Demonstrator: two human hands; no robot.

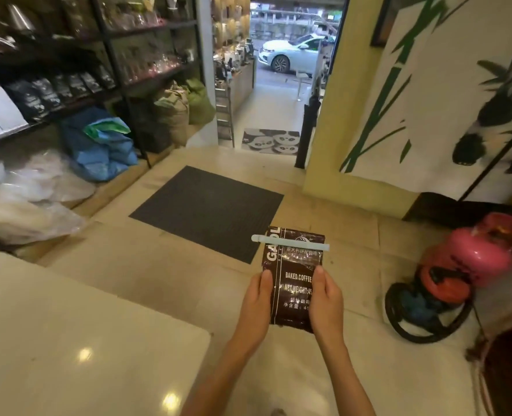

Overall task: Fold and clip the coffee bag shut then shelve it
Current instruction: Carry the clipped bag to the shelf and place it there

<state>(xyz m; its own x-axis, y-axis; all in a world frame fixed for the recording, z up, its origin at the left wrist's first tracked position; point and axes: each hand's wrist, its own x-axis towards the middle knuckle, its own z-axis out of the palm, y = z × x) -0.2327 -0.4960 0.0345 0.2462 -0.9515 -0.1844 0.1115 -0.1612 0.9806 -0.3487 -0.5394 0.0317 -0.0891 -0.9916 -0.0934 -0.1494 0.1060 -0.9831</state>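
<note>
Both hands grip the glossy dark-brown foil coffee bag (293,277) by its side edges, left hand (257,304) at 9 o'clock, right hand (326,304) at 3, fingers curled behind and thumbs pressed on the front. A pale-blue plastic bar clip (290,242) clamps its folded top. Ahead at 12 lies a ribbed dark-grey floor mat (206,211) on open tile; a pink gas cylinder (477,253) stands at 3, black metal shelves (104,55) at 10.

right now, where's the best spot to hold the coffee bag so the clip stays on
Grip the coffee bag by its lower side edges, coming in from both sides as the left hand and right hand do. The pale blue clip spans the folded top and sticks out past both edges, so keeping fingers low probably avoids knocking it.
</note>
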